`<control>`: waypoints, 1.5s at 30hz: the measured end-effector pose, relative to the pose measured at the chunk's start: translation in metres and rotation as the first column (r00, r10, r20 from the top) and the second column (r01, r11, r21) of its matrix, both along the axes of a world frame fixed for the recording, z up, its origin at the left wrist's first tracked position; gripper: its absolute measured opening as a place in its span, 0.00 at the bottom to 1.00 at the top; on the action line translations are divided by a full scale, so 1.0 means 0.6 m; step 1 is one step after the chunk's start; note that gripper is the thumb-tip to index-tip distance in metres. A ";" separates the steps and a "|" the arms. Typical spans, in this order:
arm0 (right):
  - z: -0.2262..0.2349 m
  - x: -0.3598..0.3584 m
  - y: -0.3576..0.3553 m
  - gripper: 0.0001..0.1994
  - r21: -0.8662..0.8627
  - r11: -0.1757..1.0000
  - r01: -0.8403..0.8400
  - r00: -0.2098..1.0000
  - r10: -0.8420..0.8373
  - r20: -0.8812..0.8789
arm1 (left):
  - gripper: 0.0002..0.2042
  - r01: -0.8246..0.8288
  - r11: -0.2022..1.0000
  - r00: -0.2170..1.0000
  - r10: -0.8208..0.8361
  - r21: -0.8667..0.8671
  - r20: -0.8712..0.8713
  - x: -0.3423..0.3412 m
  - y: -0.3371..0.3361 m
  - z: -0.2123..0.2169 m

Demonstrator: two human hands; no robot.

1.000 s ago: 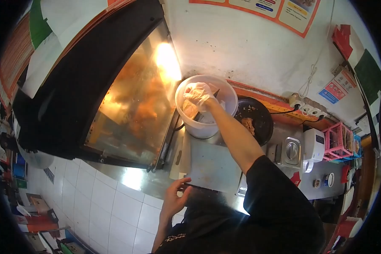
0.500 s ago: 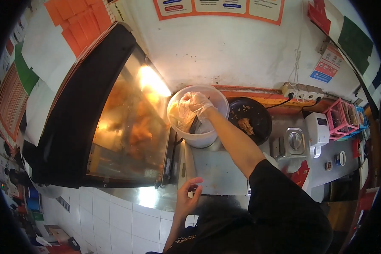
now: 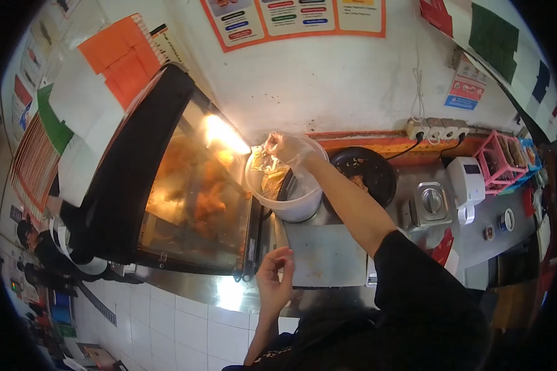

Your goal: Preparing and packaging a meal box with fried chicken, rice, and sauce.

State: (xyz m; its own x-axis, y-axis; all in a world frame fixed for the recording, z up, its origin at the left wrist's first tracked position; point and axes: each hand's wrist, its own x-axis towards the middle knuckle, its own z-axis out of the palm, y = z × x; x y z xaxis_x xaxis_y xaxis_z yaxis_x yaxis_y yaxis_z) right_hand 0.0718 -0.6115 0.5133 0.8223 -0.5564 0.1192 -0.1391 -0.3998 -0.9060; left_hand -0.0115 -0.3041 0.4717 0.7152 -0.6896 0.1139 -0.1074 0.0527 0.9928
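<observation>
My right hand (image 3: 289, 150), in a clear plastic glove, is over the white bucket (image 3: 291, 204) and grips a crumpled clear plastic bag (image 3: 261, 162) above its left rim. Inside the bucket lies orange-brown fried food with a dark utensil handle. My left hand (image 3: 275, 281) hovers bare near the counter's front edge, fingers loosely pinched with nothing visible in them, above the steel tray (image 3: 325, 253). Left of the bucket stands the lit glass warming cabinet (image 3: 192, 198) holding fried pieces.
A black pan (image 3: 371, 176) with crumbs sits right of the bucket. Further right are a small steel container with lid (image 3: 431, 203), a white scale-like device (image 3: 467, 179), a pink rack (image 3: 498, 162) and a power strip (image 3: 436, 128). A person (image 3: 43, 247) stands beyond the cabinet at left.
My right hand has lifted toward the bucket's far left rim with the plastic bag. My left hand has risen off the counter edge and curled its fingers. The view has tilted.
</observation>
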 end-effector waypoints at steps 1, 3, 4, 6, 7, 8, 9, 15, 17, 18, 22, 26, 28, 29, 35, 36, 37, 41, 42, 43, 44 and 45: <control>-0.005 -0.013 -0.002 0.09 -0.154 0.988 -0.018 0.999 0.023 0.033 | 0.13 -0.014 0.999 0.998 0.011 -0.034 -0.058 0.005 -0.004 0.008; 0.001 -0.060 0.022 0.09 0.123 0.982 -0.141 0.982 0.123 0.146 | 0.13 -0.139 0.982 0.987 0.127 -0.125 -0.100 0.018 -0.031 0.014; 0.010 -0.093 0.043 0.10 0.387 0.886 -0.256 0.949 0.154 0.273 | 0.13 -0.240 0.950 0.965 0.213 -0.198 -0.150 0.022 -0.048 0.020; 0.039 -0.185 0.095 0.09 0.460 0.872 -0.167 0.965 0.049 0.257 | 0.12 -0.223 0.935 0.948 0.142 -0.276 -0.285 0.021 -0.092 0.045; 0.027 -0.230 0.105 0.09 0.344 0.922 -0.177 0.961 0.087 0.262 | 0.12 -0.208 0.918 0.913 0.058 -0.338 -0.403 0.012 -0.112 0.051; 0.016 -0.271 0.123 0.09 0.238 0.957 -0.168 0.963 0.107 0.248 | 0.11 -0.118 0.962 0.965 0.052 -0.247 -0.256 0.016 -0.115 0.045; 0.012 -0.311 0.139 0.09 0.270 0.960 -0.075 0.974 0.013 0.224 | 0.11 -0.020 0.989 0.995 0.005 -0.148 -0.101 0.024 -0.119 0.038; 0.003 -0.605 0.205 0.16 0.169 0.963 0.208 0.977 -0.211 0.001 | 0.19 0.550 0.833 0.830 -0.538 0.060 -0.145 -0.104 -0.112 0.000; -0.003 -0.749 0.228 0.13 0.251 0.785 0.566 0.814 -0.580 -0.022 | 0.21 0.624 0.781 0.772 -0.609 0.029 -0.184 -0.182 -0.130 -0.002; -0.021 -0.813 0.246 0.11 0.276 0.615 0.739 0.640 -0.768 -0.002 | 0.22 0.659 0.752 0.736 -0.646 0.000 -0.202 -0.208 -0.138 -0.003; -0.102 -0.965 0.285 0.11 0.097 0.296 0.950 0.290 -0.954 0.074 | 0.21 0.748 0.650 0.661 -0.714 0.129 -0.233 -0.216 -0.136 -0.031; -0.217 -1.032 0.307 0.14 -0.555 0.470 0.686 0.330 -0.881 -0.339 | 0.18 0.636 0.725 0.768 -0.629 0.264 -0.120 -0.238 -0.134 -0.025; -0.262 -1.056 0.263 0.16 -0.532 0.457 0.713 0.386 -0.889 -0.248 | 0.17 0.565 0.779 0.821 -0.562 0.270 -0.097 -0.263 -0.132 -0.018; -0.287 -1.064 0.238 0.18 -0.506 0.442 0.741 0.421 -0.892 -0.163 | 0.16 0.510 0.821 0.857 -0.510 0.257 -0.073 -0.268 -0.127 -0.025; -0.416 -1.030 0.136 0.17 -0.553 0.810 0.194 0.546 -0.557 -0.625 | 0.31 0.679 0.623 0.654 -0.754 0.388 0.066 -0.474 -0.139 -0.086; -0.414 -1.034 0.129 0.17 -0.555 0.813 0.180 0.559 -0.548 -0.622 | 0.33 0.660 0.631 0.656 -0.748 0.408 0.097 -0.520 -0.152 -0.096; -0.411 -1.044 0.121 0.16 -0.487 0.854 0.185 0.595 -0.491 -0.636 | 0.33 0.651 0.644 0.668 -0.738 0.402 0.100 -0.548 -0.164 -0.121; -0.375 -1.033 0.120 0.19 -0.312 0.927 0.210 0.600 -0.374 -0.708 | 0.28 0.561 0.722 0.601 -0.691 0.404 0.401 -0.570 -0.194 -0.201; -0.401 -1.043 0.125 0.19 -0.317 0.930 0.185 0.612 -0.362 -0.704 | 0.26 0.574 0.709 0.597 -0.705 0.409 0.384 -0.564 -0.193 -0.204; -0.447 -1.071 0.126 0.20 -0.318 0.940 0.125 0.608 -0.326 -0.724 | 0.26 0.553 0.729 0.614 -0.684 0.403 0.394 -0.562 -0.190 -0.187; -0.477 -1.080 0.128 0.21 -0.317 0.947 0.052 0.611 -0.281 -0.740 | 0.24 0.612 0.662 0.583 -0.747 0.432 0.320 -0.557 -0.180 -0.166; -0.419 -1.056 0.147 0.20 -0.496 0.822 0.279 0.687 -0.532 -0.495 | 0.23 0.642 0.616 0.572 -0.781 0.456 0.250 -0.539 -0.173 -0.158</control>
